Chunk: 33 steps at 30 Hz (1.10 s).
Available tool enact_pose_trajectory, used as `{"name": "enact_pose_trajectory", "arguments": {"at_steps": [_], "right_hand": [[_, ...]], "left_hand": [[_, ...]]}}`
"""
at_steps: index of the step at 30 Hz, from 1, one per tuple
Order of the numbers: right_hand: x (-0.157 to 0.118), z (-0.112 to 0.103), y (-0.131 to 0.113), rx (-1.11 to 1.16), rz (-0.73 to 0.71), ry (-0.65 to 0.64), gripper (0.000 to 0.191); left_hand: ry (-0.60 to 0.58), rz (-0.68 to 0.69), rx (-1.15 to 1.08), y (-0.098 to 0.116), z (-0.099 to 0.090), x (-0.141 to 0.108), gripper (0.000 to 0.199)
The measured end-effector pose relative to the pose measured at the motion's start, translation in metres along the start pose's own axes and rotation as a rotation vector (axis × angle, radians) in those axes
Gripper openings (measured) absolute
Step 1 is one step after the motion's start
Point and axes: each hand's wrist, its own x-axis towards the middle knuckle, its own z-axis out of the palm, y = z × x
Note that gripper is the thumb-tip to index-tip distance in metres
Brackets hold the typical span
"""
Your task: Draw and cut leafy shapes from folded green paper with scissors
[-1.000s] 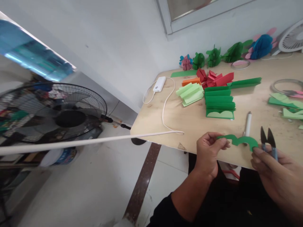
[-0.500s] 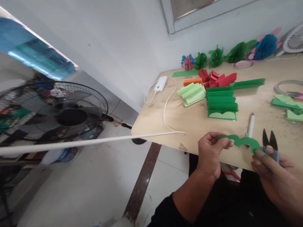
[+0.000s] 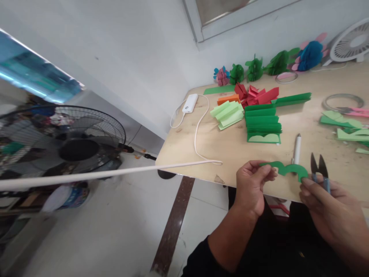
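Observation:
A wavy-edged strip of green paper (image 3: 292,168) is stretched between my two hands, just above the table's front edge. My left hand (image 3: 250,184) pinches its left end between thumb and fingers. The right end is pinched by my right hand (image 3: 325,200), which also holds a pair of thread snips (image 3: 325,169), blades apart and pointing away from me. Behind the strip lies a white pen (image 3: 297,148). A pleated stack of dark green paper (image 3: 263,120), with a light green scalloped piece (image 3: 263,137) on its front, sits beyond my left hand.
Light green folded paper (image 3: 227,113), red folded paper (image 3: 255,96) and several paper figures (image 3: 255,68) stand farther back. Paper scraps (image 3: 343,122) and pink-handled scissors (image 3: 356,111) lie right. A white cable (image 3: 144,168) crosses the table's left edge from a power bank (image 3: 190,103). A floor fan (image 3: 77,148) stands left.
The whole view has shifted slightly, so the table and both hands appear a little farther left. Both hands keep their hold on the green strip, and the snips stay in the right hand.

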Motion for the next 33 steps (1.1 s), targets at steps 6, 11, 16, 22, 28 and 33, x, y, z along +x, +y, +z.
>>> {"name": "enact_pose_trajectory", "arguments": {"at_steps": [6,11,16,22,28,33], "right_hand": [[-0.002,0.003,-0.003,0.014,-0.015,-0.029,0.047],[-0.004,0.004,-0.005,0.011,-0.025,-0.043,0.047],[-0.006,0.004,-0.006,0.002,-0.017,-0.057,0.045],[-0.005,0.004,-0.007,-0.004,-0.02,-0.059,0.045],[-0.005,0.004,-0.01,-0.078,-0.079,-0.029,0.047],[-0.004,-0.002,-0.006,-0.237,-0.178,0.02,0.042]], "left_hand": [[0.012,-0.036,0.007,0.002,-0.002,-0.001,0.037],[0.019,-0.053,0.026,0.003,-0.001,-0.001,0.035],[0.009,-0.077,0.026,0.003,-0.003,0.0,0.036],[0.012,-0.075,0.036,0.003,-0.005,0.001,0.033],[0.01,-0.061,0.058,0.003,-0.004,0.001,0.032],[-0.003,-0.079,0.03,0.003,-0.005,0.001,0.032]]}}
